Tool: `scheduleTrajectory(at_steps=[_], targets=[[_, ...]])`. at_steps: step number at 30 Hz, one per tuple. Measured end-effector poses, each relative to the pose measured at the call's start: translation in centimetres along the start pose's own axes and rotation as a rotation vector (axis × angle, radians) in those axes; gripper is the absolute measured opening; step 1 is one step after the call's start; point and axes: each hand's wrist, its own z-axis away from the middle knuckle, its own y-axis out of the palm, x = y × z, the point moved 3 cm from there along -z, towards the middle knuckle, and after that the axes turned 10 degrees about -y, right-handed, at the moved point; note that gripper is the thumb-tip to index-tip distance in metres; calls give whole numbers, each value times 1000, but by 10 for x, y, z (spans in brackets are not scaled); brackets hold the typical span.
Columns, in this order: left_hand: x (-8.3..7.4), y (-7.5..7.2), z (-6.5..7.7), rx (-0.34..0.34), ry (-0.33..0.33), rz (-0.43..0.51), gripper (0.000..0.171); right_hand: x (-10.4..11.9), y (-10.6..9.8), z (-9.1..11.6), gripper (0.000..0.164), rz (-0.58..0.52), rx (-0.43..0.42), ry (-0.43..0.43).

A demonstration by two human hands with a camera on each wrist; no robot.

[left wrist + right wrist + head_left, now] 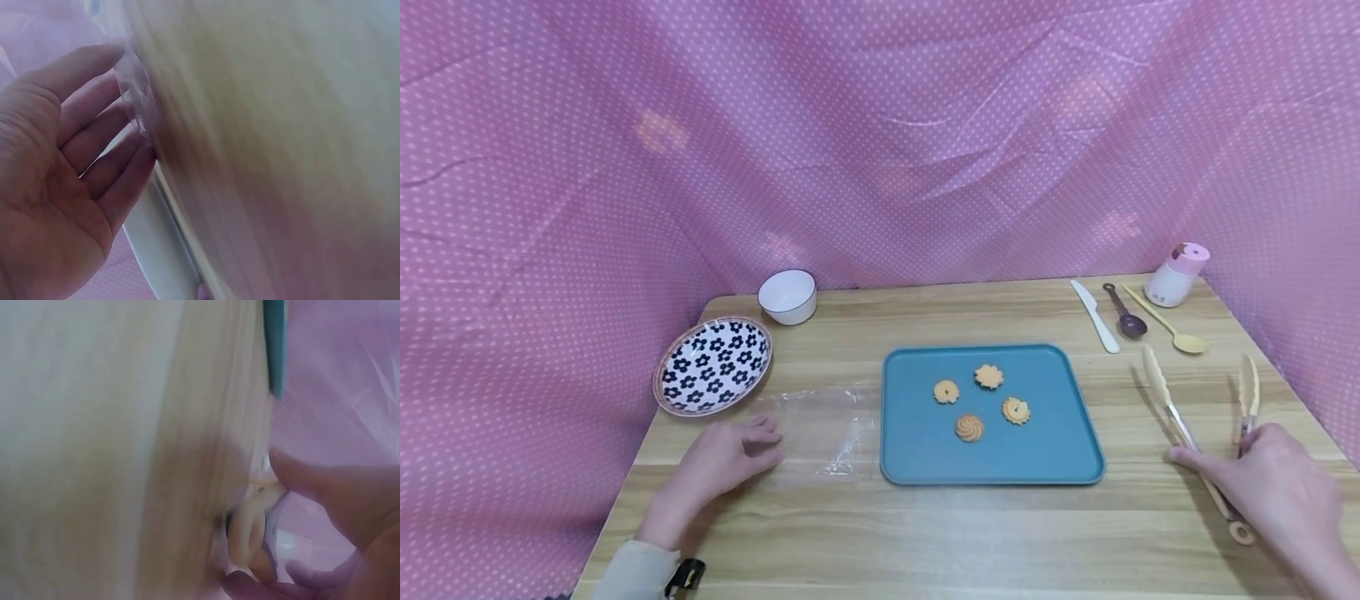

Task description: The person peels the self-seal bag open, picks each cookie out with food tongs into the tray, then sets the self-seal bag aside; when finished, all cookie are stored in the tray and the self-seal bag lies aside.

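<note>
My left hand point(730, 454) is at the left edge of a clear plastic bag point(820, 433) lying flat on the table. In the left wrist view, the fingers point(94, 119) are loosely extended, their tips right at the bag's crinkled edge point(139, 100). On the right, my right hand point(1288, 483) holds a pair of tongs point(1180, 429) low, with thumb and fingers on opposite arms. The tongs' cream tips are spread wide, with nothing between them. Their ringed end point(247, 534) shows near the right fingers in the right wrist view.
Several cookies point(969, 428) lie on a blue tray point(917, 458) between the hands. A flower-patterned plate point(715, 367) and white bowl point(788, 298) stand at left. Back right are a white knife point(1093, 315), brown scoop point(1127, 318), yellow spoon point(1180, 337) and pink-topped container point(1176, 275).
</note>
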Motion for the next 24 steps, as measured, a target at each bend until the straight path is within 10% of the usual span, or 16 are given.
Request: scheduleTrajectory(at_steps=[17, 24], targets=[[-22, -8, -8, -23, 122, -167, 41, 4, -9, -11, 75, 63, 61, -92], [-53, -32, -29, -110, 135, -190, 49, 51, -37, -40, 96, 121, -87, -270]])
